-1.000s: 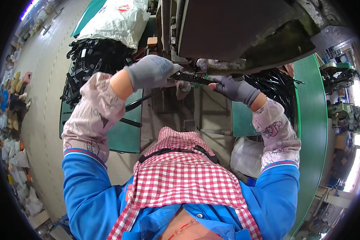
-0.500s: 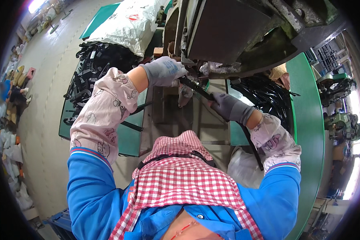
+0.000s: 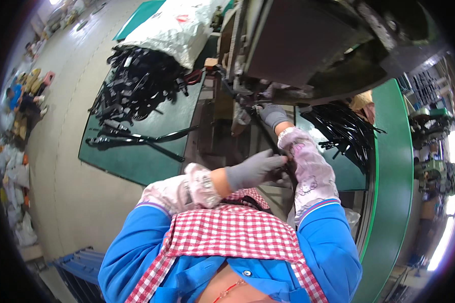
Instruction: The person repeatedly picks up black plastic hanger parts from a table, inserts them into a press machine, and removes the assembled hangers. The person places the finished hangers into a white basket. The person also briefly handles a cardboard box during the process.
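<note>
Both hands wear grey gloves. My left hand [image 3: 255, 169] is drawn back close to my chest and pinches the near end of a long thin black strip [image 3: 269, 140]. My right hand [image 3: 272, 114] reaches forward under the dark machine [image 3: 308, 45] and grips the strip's far end there. The strip runs slanted between the two hands, partly hidden behind my patterned right sleeve.
A heap of black strip parts [image 3: 136, 83] lies on the green table [image 3: 146, 156] at left, with a white sack [image 3: 174, 28] behind it. More black strips [image 3: 346, 129] are piled at right on a green surface. Blue crates [image 3: 78, 265] stand on the floor.
My left hand has pulled back from the machine toward my chest, holding the strip's end. My right hand moved forward up to the machine. The view shifted slightly.
</note>
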